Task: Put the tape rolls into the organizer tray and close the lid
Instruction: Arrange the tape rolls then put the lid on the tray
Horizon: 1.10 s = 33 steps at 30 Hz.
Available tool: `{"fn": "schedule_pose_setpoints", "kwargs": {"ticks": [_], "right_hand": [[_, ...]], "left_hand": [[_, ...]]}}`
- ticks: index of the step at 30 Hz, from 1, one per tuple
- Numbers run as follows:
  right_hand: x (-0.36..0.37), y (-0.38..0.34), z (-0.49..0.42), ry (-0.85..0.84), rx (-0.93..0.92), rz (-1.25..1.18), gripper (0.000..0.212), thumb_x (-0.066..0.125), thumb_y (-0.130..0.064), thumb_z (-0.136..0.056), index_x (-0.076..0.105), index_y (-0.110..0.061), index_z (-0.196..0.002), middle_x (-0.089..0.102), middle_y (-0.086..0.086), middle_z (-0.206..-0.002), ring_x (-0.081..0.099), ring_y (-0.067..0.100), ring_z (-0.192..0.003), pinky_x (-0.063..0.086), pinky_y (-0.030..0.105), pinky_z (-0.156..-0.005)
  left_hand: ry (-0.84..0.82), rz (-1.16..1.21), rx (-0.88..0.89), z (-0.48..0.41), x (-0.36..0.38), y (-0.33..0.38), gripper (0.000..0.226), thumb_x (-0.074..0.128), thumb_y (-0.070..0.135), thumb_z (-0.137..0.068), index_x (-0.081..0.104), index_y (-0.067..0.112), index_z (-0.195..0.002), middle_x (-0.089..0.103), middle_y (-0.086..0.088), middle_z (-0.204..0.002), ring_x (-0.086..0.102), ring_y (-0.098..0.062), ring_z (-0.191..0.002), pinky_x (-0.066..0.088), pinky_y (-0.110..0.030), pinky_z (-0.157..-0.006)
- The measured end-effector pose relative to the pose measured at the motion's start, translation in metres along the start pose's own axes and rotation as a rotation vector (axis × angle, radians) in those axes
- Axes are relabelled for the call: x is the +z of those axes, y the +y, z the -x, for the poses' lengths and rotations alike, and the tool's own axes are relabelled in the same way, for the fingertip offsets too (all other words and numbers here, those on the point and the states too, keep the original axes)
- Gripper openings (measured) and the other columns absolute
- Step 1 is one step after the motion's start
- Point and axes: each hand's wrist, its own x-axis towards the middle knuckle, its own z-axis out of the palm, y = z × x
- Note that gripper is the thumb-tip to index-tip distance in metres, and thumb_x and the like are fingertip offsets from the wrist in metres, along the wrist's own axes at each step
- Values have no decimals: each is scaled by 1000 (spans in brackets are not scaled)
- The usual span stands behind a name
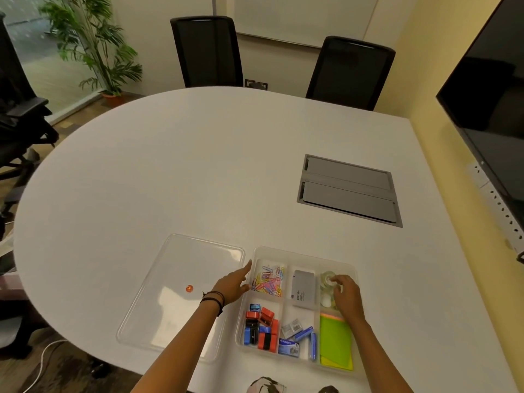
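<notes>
Hands reach over a clear organizer tray (295, 252) at lower centre of a white table (198, 165). The right hand (347, 293) curls its fingers around a clear tape roll (327, 279) in the tray's upper-right compartment. The left hand (232, 285), fingers spread and empty, rests at the tray's left rim. The transparent lid (181, 296) lies left of the tray.

The right hand (344, 293) partly hides a tape roll (326, 279).
</notes>
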Motion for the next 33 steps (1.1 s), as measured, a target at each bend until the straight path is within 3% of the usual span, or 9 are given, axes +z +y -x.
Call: {"fn": "schedule_pose_setpoints", "kwargs": {"ticks": [2,6,8,12,15,19,33], "right_hand": [[-2,1,-7,2,65,-4,30,49,14,-85,58,9,-114,59,27,-120,55,39,-112,44,36,-95],[4,-5,-22,-266,137,76,51,59,1,-85,41,4,-133,47,27,-133,49,37,-122,43,41,-103],[6,-9,-25,-300,148,113,58,63,-2,-84,35,4,-135,43,28,-134,48,38,-122,42,40,-101],[11,-11,-30,-291,112,195,50,66,-11,-84,42,1,-126,47,26,-126,53,37,-112,46,36,-90],[17,-15,-32,-326,61,336,43,61,-19,-88,47,-7,-127,46,21,-125,52,36,-112,47,36,-89],[25,-20,-30,-299,39,488,26,48,-12,-93,55,-8,-118,47,19,-122,52,34,-110,52,38,-85],[32,-9,-30,-162,129,345,33,59,1,-85,57,-9,-116,48,17,-121,50,32,-109,48,33,-78]], "left_hand": [[-8,-60,-13,-2,0,-2,72,48,27,-96,-2,25,-148,41,-10,-148,51,-28,-127,43,-43,-105],[-7,-165,-22,-8,4,-5,73,46,30,-97,-5,25,-148,50,-14,-140,59,-30,-114,50,-41,-96],[5,-176,-22,-9,7,-5,72,46,31,-97,-5,26,-148,53,-15,-137,61,-30,-110,51,-39,-93],[10,-157,-39,-10,10,-7,71,44,32,-97,-6,27,-148,54,-16,-136,60,-31,-112,51,-41,-92],[6,-145,-44,-11,9,-7,72,45,32,-97,-7,27,-148,54,-15,-136,59,-31,-114,50,-42,-94],[3,-127,-49,-11,9,-6,71,44,33,-97,-6,27,-148,52,-13,-139,57,-30,-117,48,-42,-98],[0,-155,-32,-14,11,-12,71,44,33,-98,-7,27,-147,61,-17,-124,63,-31,-104,52,-38,-89]]}}
